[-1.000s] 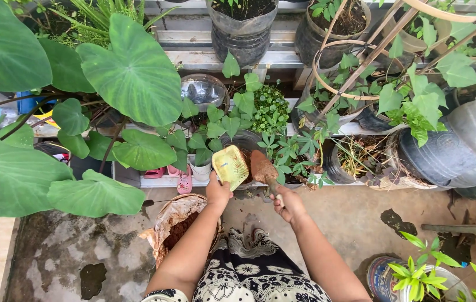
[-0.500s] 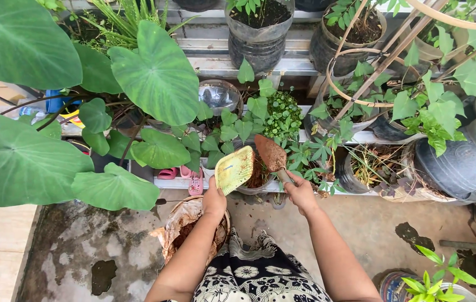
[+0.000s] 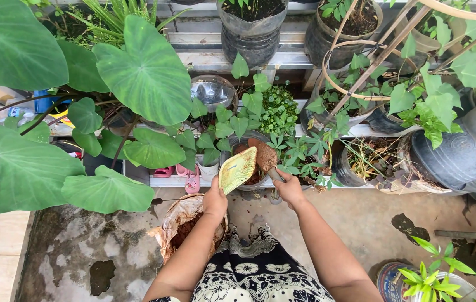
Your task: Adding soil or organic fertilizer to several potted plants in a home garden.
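Note:
My left hand point(image 3: 216, 199) holds a yellow-green scoop-shaped piece point(image 3: 237, 169) tilted against the rim of a dark pot point(image 3: 231, 146) on the low shelf. In my right hand point(image 3: 290, 189) is a soil-caked trowel point(image 3: 266, 157), its blade tipped down over the same pot, right beside the scoop. Brown soil shows inside the pot between the two. A basket lined with plastic point(image 3: 185, 221) and filled with brown soil stands on the ground under my left forearm.
Large taro leaves point(image 3: 137, 72) crowd the left. Potted plants fill the metal shelves point(image 3: 282, 56), with a bamboo trellis point(image 3: 372, 61) at right. Pink sandals point(image 3: 185, 176) lie under the shelf. Big plastic bottles point(image 3: 472, 140) stand far right, a leafy bucket point(image 3: 422, 279) at lower right.
The trowel blade has dropped from raised above the pot to tipping down into it. The scoop has stayed against the pot rim.

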